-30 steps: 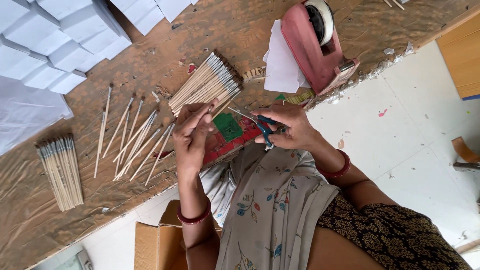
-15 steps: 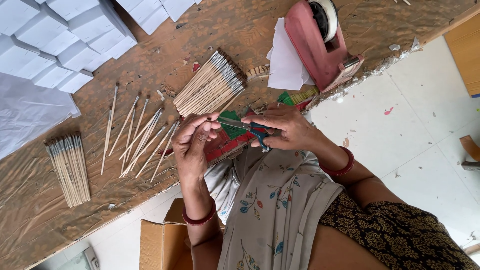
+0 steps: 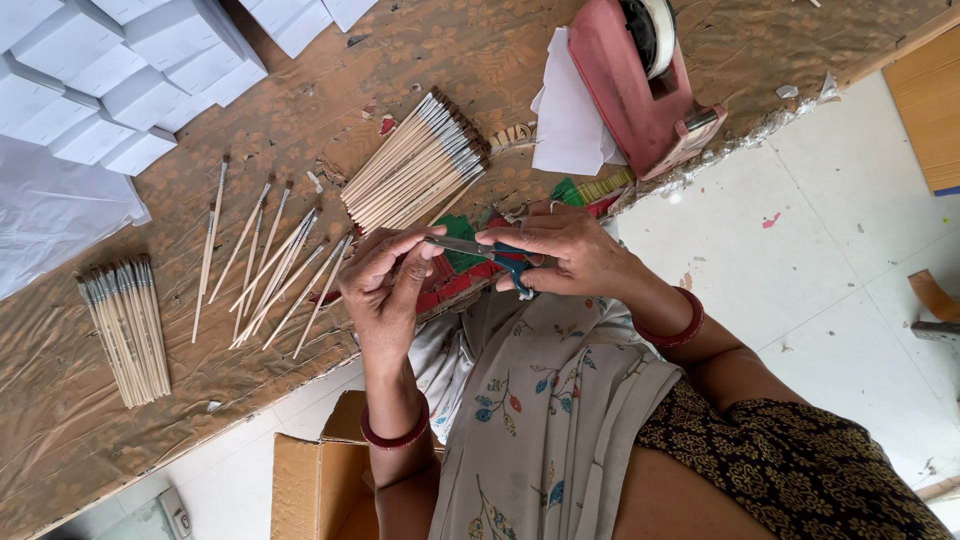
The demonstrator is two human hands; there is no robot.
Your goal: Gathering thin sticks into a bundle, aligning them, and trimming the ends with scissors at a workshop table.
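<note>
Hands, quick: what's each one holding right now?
Left hand: closed, pinching something small at the scissors' tip; cannot tell what.
Right hand: closed on the scissors.

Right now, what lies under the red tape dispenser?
Under the red tape dispenser lie white paper sheets on the brown table. How far they reach beneath it is hidden.

white boxes: stacked at table's top-left corner | brown cardboard box: placed open below table edge
</note>
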